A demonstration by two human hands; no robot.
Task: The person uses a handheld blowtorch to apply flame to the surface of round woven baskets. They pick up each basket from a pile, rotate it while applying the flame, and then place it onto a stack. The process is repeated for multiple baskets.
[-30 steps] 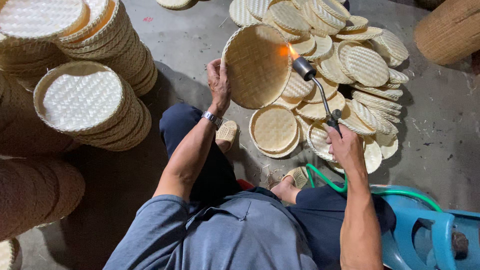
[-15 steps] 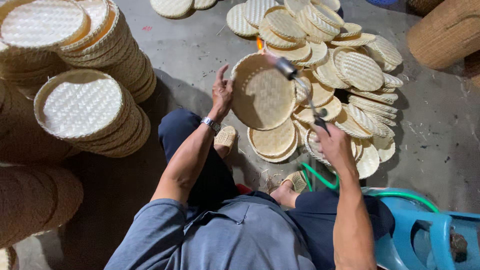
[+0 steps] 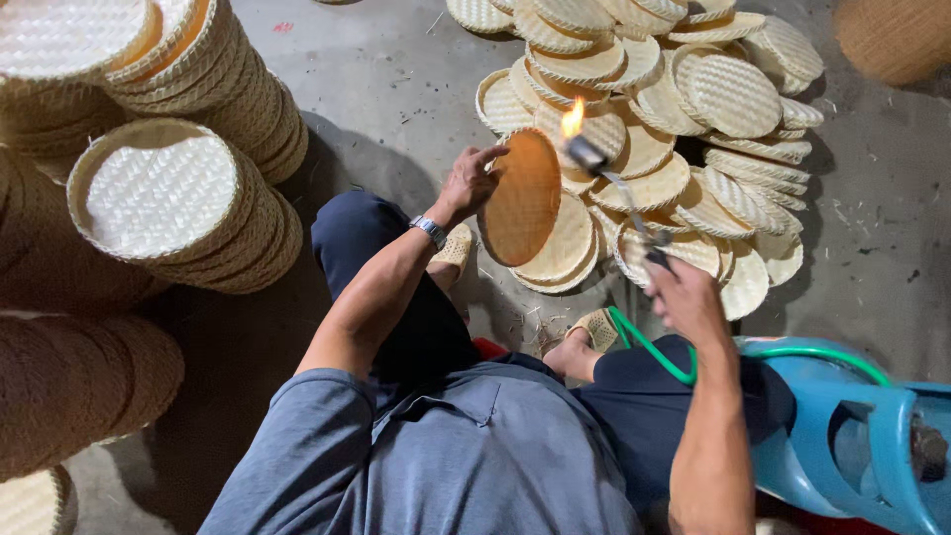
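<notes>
Single head-worn view, steeply downward and near, over torso toward floor (image 3: 396,89).

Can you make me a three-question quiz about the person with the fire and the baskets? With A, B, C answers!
1. Where is the flame?
A. At the held tray's top edge
B. On the floor
C. Inside the blue cylinder

2. What colour is the hose?
A. Red
B. Green
C. White

3. How is the woven tray in the left hand held?
A. Flat on the floor
B. Up on its edge
C. On a stack

Answers: 1 A, the flame burns by the tray's rim. 2 B, the hose runs green from the torch in the right hand. 3 B, the tray stands tilted, fingers on its rim.
</notes>
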